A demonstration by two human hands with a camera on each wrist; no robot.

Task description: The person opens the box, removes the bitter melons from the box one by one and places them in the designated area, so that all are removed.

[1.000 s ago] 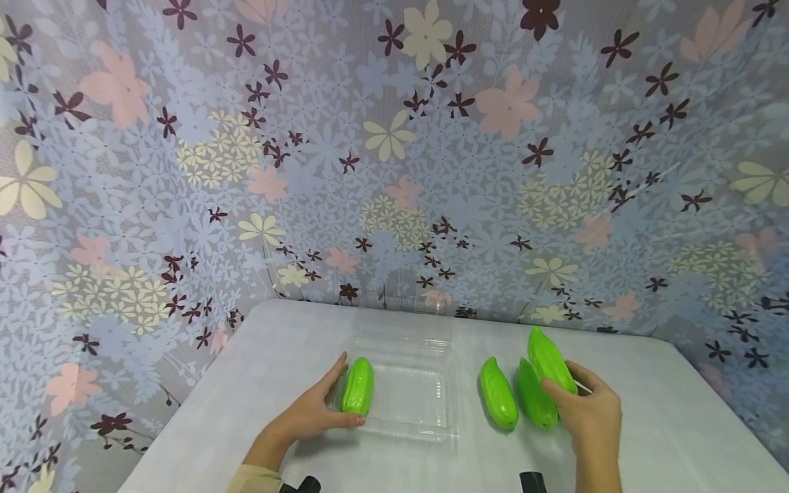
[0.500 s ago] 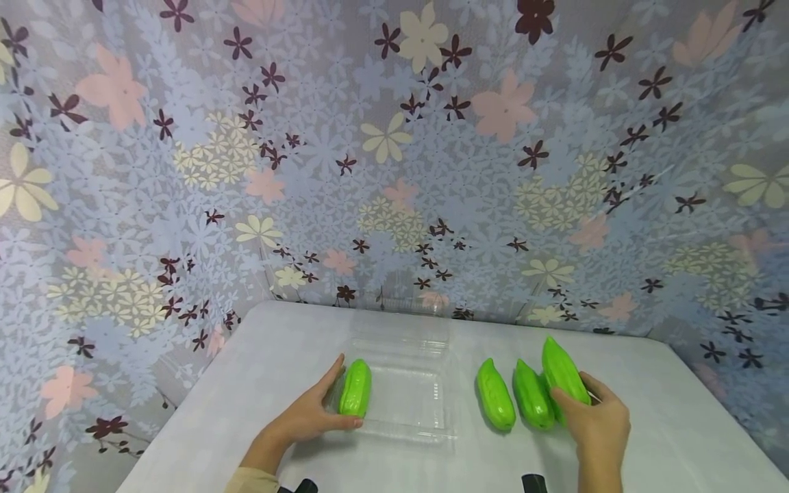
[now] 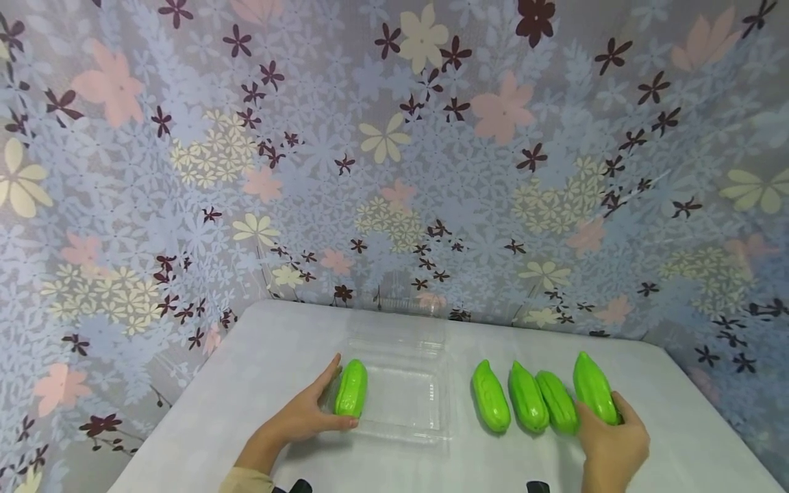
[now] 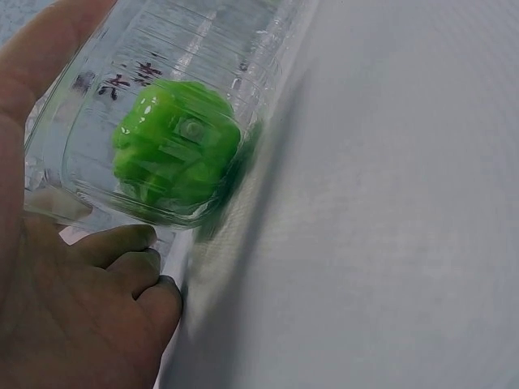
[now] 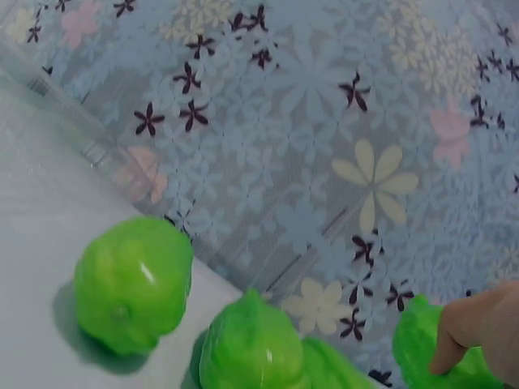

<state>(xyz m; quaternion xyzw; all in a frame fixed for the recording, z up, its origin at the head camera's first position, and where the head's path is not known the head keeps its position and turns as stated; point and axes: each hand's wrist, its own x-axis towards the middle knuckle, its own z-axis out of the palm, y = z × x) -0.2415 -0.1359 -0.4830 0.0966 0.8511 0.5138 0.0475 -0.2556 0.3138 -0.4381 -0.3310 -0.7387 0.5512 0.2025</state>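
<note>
My left hand (image 3: 306, 411) holds the left side of a clear plastic container (image 3: 407, 397), thumb at the front wall and a finger reaching toward the back. Inside, against that same side, lies a glossy green ridged vegetable (image 3: 352, 388); its lobed end (image 4: 177, 154) shows through the plastic in the left wrist view. My right hand (image 3: 615, 438) pinches another such green vegetable (image 3: 594, 387) between thumb and fingers, at the right end of a row. That row has a left one (image 3: 491, 397), a middle one (image 3: 529, 397) and a right one (image 3: 557, 402), slanting alike.
The container's lid (image 3: 397, 332) is folded back toward the patterned wall (image 3: 394, 171). A white-covered table (image 3: 296, 335) bears everything and meets the wall along its back edge. Dark handwritten marks (image 4: 130, 79) show on the container's plastic.
My right hand has moved right and lower with its green vegetable, from over the row to its right end, uncovering the third one in the row. My left hand stays on the container.
</note>
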